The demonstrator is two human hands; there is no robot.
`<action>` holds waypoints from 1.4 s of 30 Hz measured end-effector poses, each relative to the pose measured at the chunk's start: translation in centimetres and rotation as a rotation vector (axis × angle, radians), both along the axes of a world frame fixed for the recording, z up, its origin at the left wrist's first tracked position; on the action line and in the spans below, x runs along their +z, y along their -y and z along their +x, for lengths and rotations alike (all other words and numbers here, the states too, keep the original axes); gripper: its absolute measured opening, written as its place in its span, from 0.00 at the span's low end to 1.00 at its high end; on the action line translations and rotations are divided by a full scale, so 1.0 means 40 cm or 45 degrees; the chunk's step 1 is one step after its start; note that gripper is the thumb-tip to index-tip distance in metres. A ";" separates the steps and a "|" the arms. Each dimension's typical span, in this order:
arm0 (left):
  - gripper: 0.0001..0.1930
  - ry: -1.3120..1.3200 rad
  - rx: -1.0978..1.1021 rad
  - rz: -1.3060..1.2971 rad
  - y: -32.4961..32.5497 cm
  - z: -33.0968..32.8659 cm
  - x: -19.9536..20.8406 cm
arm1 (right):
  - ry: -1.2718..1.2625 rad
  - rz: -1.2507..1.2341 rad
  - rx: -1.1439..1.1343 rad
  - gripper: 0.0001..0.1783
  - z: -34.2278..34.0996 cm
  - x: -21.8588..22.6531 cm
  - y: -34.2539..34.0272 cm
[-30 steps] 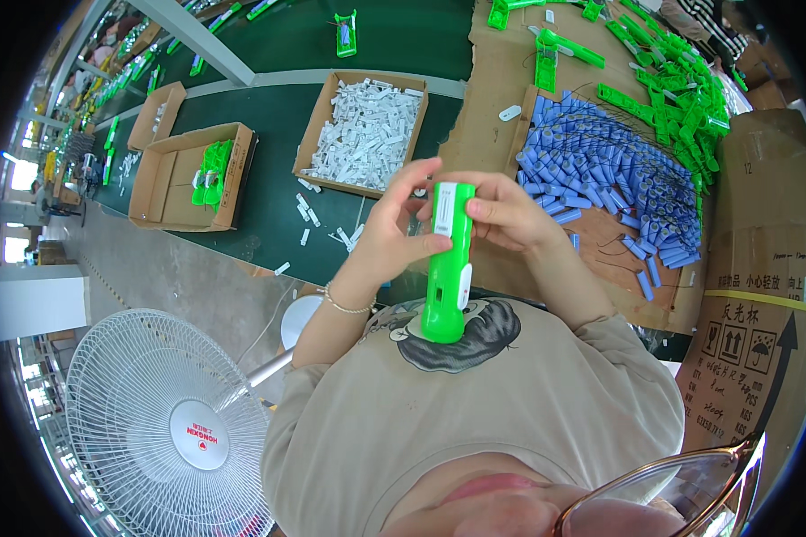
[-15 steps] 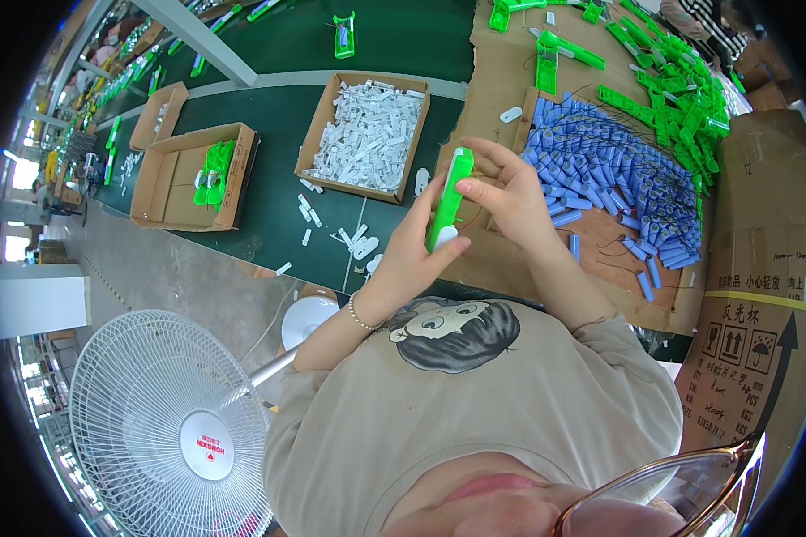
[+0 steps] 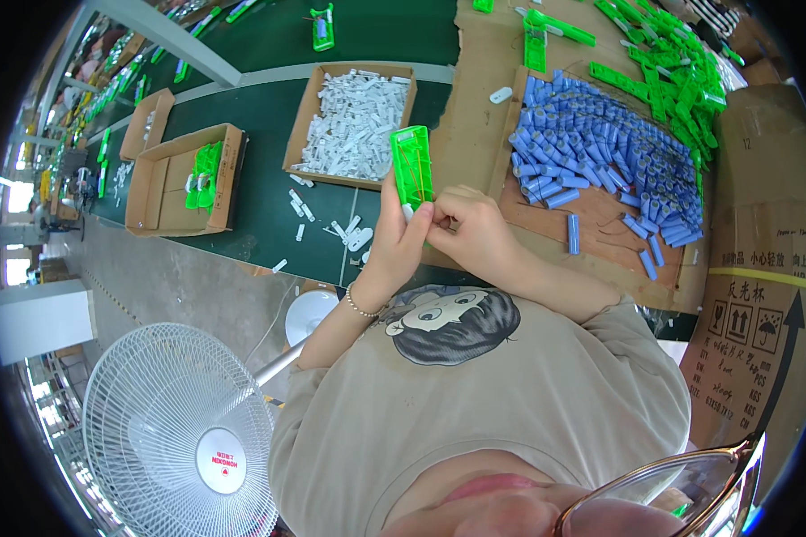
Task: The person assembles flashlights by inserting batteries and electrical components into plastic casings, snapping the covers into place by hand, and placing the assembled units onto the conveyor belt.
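My left hand (image 3: 396,240) grips a bright green plastic casing (image 3: 410,154) from its left side and lower end. The casing's hollow inner side faces up, with thin reddish and yellowish wires running along it. A small white piece (image 3: 407,212) shows at its lower end, beside my left thumb. My right hand (image 3: 471,229) is closed in a pinch at the casing's lower right corner, where the wires end. What those fingertips hold is hidden. Right of my hands, blue cylindrical battery cells (image 3: 573,234) with dark leads lie piled on cardboard.
An open carton (image 3: 301,134) of small white parts stands beyond my hands. Another carton (image 3: 157,192) at the left holds green casings. More green casings (image 3: 667,94) are heaped at the far right. Loose white pieces (image 3: 360,238) lie on the green table. A fan (image 3: 134,403) stands lower left.
The casing has turned from edge-on to showing its hollow inside and moved left. My right hand has come down from its upper part to its lower corner, fingers now pinched.
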State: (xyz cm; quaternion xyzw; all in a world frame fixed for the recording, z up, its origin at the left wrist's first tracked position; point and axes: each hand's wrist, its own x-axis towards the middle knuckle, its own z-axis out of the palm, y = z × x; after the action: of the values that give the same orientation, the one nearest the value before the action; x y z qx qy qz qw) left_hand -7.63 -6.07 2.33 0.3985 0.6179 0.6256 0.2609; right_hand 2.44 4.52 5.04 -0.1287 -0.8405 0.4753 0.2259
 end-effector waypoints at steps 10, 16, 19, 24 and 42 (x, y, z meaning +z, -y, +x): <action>0.23 0.443 -0.080 0.013 0.004 -0.017 -0.024 | 0.447 -0.057 -0.591 0.11 0.272 0.022 -0.228; 0.26 0.612 -0.192 0.016 -0.031 0.006 -0.041 | 1.096 0.080 -0.606 0.14 0.346 -0.101 -0.242; 0.27 0.541 -0.230 0.039 -0.035 0.008 -0.054 | 0.931 0.228 -0.621 0.11 0.331 -0.109 -0.228; 0.26 0.465 -0.225 -0.013 -0.025 0.002 -0.047 | -0.130 -0.743 -0.397 0.14 0.211 0.024 -0.186; 0.31 0.233 -0.001 -0.051 0.079 -0.019 -0.024 | 0.051 -0.286 0.123 0.18 -0.109 -0.012 -0.020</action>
State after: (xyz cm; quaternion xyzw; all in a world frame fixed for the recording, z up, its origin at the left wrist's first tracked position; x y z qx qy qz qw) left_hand -8.37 -9.22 1.37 0.3346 0.6037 0.6468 0.3245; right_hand -1.90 5.32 4.58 -0.1219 -0.7916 0.5741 0.1703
